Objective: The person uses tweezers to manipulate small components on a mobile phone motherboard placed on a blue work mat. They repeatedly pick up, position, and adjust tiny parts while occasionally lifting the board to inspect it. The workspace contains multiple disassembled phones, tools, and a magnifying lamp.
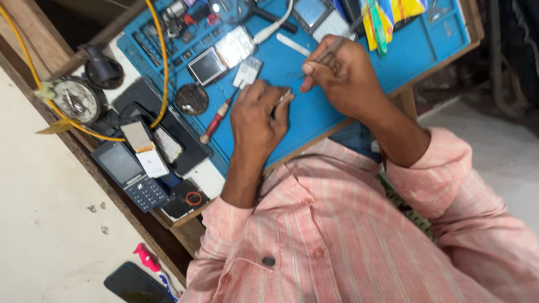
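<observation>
A small, thin part (284, 96) lies on the blue work mat (314, 112), pinned under the fingertips of the left hand (257, 120); it is too small to say what kind of part it is. The left hand's fingers are curled narrow and pressed down on its near end, so it looks held flat rather than lifted. At about two o'clock from the part, the right hand (339, 78) pinches a pair of metal tweezers (331, 49) in a close pen grip, the tip coming down near the part while the shaft runs up towards one o'clock. To do this well, judging from the grip, the left fingers should keep the part still without covering the spot being worked, and the right hand's heel should rest on the mat to steady the tip. Farther out, a red-handled screwdriver (216, 120) lies at nine o'clock from the part, a small display module (206, 66) at eleven o'clock, and a round dark lid (191, 99) just below it. A keypad phone (130, 175) sits well apart at eight o'clock, off the mat.
</observation>
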